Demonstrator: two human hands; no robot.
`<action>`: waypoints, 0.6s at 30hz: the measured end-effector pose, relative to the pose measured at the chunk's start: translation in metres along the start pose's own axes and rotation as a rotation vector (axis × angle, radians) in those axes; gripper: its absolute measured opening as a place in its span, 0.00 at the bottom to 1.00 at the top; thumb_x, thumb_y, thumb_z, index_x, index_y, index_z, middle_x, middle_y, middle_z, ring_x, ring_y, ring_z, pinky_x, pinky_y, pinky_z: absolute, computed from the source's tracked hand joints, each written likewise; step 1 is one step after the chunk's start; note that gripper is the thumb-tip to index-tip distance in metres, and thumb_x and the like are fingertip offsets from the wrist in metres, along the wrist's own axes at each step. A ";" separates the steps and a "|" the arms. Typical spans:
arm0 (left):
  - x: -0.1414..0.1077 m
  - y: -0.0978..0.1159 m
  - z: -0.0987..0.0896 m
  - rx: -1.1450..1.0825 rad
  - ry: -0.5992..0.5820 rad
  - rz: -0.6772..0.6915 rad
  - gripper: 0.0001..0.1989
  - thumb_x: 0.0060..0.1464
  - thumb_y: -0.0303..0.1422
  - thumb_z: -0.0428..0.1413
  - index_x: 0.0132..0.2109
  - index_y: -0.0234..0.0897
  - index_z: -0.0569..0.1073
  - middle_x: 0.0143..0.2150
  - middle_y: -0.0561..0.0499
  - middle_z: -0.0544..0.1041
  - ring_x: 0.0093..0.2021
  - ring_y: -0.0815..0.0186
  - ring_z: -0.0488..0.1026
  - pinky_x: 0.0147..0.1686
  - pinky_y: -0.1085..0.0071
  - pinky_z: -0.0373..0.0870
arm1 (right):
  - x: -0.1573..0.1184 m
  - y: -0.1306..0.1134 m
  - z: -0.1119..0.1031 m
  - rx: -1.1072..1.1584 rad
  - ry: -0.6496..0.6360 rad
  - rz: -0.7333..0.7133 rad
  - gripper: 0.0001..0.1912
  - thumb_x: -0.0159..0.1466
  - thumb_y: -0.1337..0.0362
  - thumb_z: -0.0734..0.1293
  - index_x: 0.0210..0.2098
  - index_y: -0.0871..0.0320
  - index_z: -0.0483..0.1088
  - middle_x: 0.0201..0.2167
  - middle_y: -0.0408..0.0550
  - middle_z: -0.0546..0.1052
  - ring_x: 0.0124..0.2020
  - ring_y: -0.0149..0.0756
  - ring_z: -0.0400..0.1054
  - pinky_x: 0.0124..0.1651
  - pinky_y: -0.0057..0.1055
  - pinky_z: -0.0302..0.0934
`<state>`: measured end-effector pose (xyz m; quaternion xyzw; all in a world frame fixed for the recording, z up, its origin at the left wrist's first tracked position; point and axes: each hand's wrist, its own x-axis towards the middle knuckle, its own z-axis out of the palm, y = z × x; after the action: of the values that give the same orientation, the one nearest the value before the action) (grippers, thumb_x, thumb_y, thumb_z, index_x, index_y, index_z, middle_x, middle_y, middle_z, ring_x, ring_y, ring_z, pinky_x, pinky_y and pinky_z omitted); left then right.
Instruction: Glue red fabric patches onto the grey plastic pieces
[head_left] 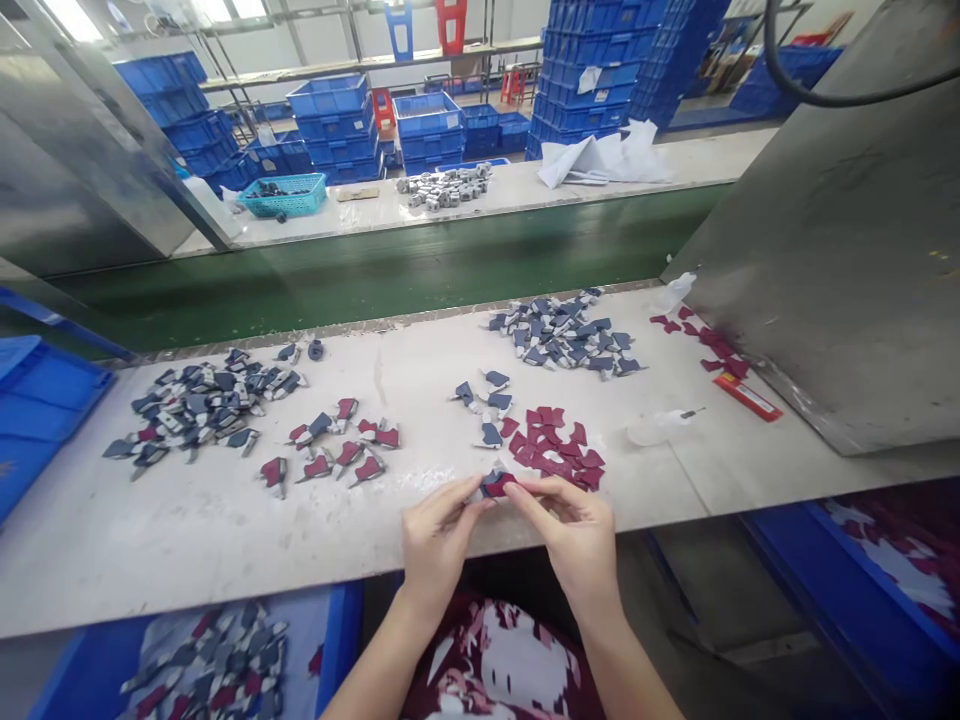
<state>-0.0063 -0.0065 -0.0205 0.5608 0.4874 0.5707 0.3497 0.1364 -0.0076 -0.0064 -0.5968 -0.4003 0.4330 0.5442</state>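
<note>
As our left hand [439,535] and right hand [566,530] pinch the small maroon-and-grey piece [496,484], it looks light and soft, best held by its edges.

My left hand [437,540] and right hand [566,530] pinch a small maroon-and-grey piece [495,484] above the bench [172,560], just below a maroon pile [553,447].

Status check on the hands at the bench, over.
Left hand and right hand both pinching a maroon-and-grey piece. Loose maroon pieces just ahead, apart from the hands.
</note>
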 end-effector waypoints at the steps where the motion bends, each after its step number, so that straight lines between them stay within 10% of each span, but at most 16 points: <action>1: 0.000 0.000 0.001 -0.014 0.005 -0.005 0.09 0.54 0.30 0.64 0.43 0.38 0.83 0.39 0.47 0.85 0.33 0.62 0.84 0.36 0.71 0.84 | -0.001 0.001 0.000 -0.007 0.008 -0.006 0.11 0.53 0.55 0.77 0.27 0.57 0.80 0.25 0.46 0.79 0.25 0.34 0.70 0.28 0.29 0.65; 18: 0.010 0.022 0.014 -0.332 0.108 -0.503 0.09 0.39 0.28 0.71 0.33 0.35 0.85 0.32 0.48 0.85 0.33 0.59 0.84 0.38 0.72 0.83 | -0.006 0.000 0.000 -0.270 0.108 -0.575 0.03 0.61 0.67 0.73 0.30 0.54 0.78 0.24 0.43 0.75 0.27 0.32 0.67 0.32 0.31 0.65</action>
<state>0.0092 -0.0011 0.0021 0.3266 0.5289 0.5672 0.5403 0.1351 -0.0131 -0.0059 -0.5482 -0.5770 0.1723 0.5805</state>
